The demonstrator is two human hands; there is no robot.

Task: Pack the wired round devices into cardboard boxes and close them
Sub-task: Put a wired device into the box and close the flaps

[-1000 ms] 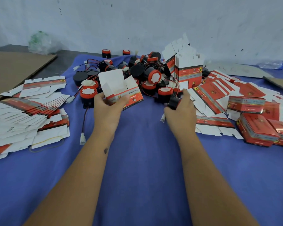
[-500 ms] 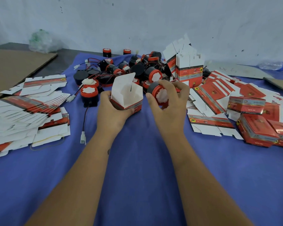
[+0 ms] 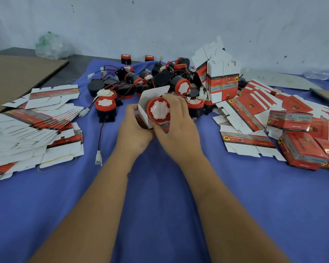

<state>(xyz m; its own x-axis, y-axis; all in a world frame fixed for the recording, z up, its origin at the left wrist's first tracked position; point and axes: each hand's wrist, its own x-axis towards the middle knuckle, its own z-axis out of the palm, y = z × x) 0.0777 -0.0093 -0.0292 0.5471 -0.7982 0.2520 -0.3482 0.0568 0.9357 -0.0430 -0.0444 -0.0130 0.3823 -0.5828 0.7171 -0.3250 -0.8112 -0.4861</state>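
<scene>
Your left hand (image 3: 135, 128) grips the small open white-and-red cardboard box (image 3: 146, 107) from its left side, thumb curled over the near edge, its white lid flap standing up at the far side. Your right hand (image 3: 176, 126) wraps its fingers round the round red-rimmed device with a white centre (image 3: 158, 112), holding it at the mouth of that box, face turned towards you. Both sit above the blue cloth (image 3: 160, 205), just near of the pile of black-and-red wired round devices (image 3: 160, 78). To the left lies a fanned stack of flat unfolded box blanks (image 3: 32, 126); to the right, closed red boxes (image 3: 300, 150) rest among more blanks.
</scene>
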